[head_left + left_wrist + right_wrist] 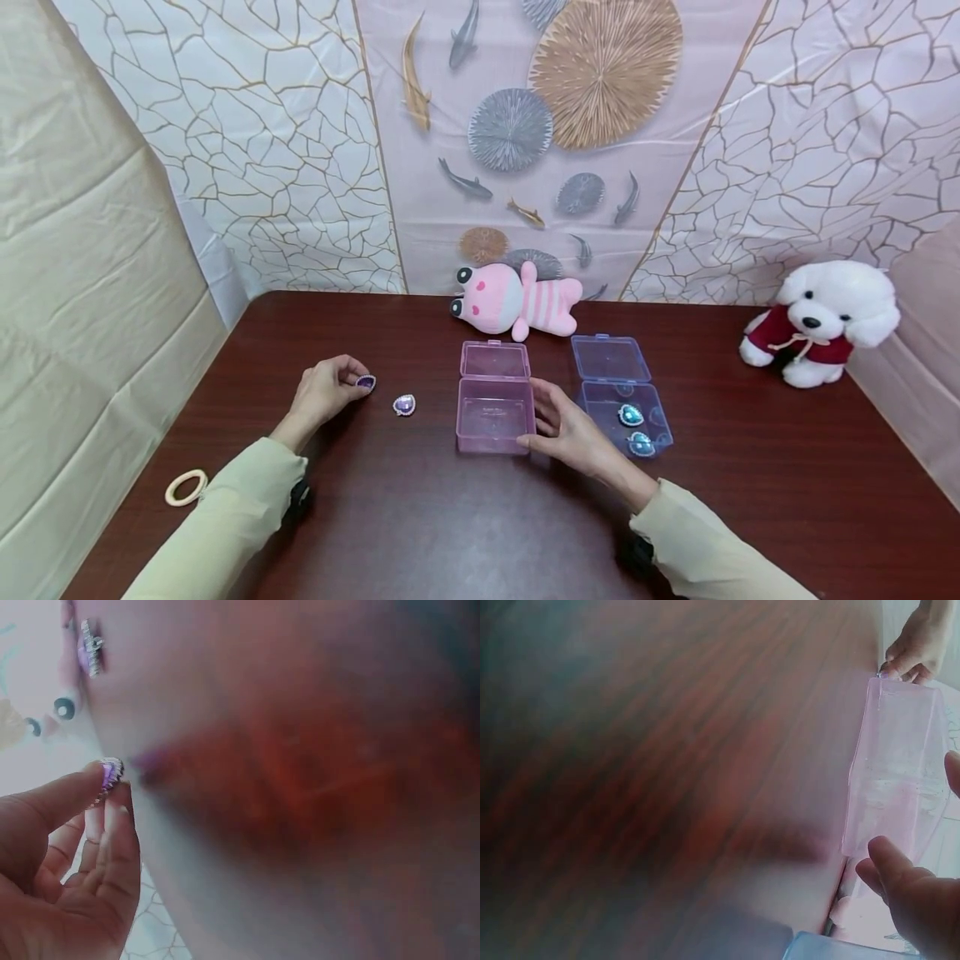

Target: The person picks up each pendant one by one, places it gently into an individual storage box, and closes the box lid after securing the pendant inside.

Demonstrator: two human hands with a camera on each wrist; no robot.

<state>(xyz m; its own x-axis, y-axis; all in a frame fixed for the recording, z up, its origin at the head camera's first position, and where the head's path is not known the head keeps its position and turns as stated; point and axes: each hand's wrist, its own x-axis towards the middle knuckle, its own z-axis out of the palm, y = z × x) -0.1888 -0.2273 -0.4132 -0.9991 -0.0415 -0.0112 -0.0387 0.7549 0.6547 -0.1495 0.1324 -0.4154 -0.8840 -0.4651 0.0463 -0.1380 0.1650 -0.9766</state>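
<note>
My left hand (327,392) pinches a small purple gem (366,382) between thumb and fingertips just above the dark wooden table (420,517); the left wrist view shows the same gem (111,774) at my fingertips. A second purple gem (404,405) lies on the table between that hand and an open pink plastic box (495,398), which looks empty. My right hand (570,429) rests against the pink box's right side, thumb at its front corner. The pink box (896,780) appears near my right fingers in the right wrist view.
An open blue box (621,392) with two blue gems (632,414) stands right of the pink one. A pink plush toy (513,302) lies behind the boxes, a white plush dog (825,321) sits far right, and a cream ring (186,487) lies at front left.
</note>
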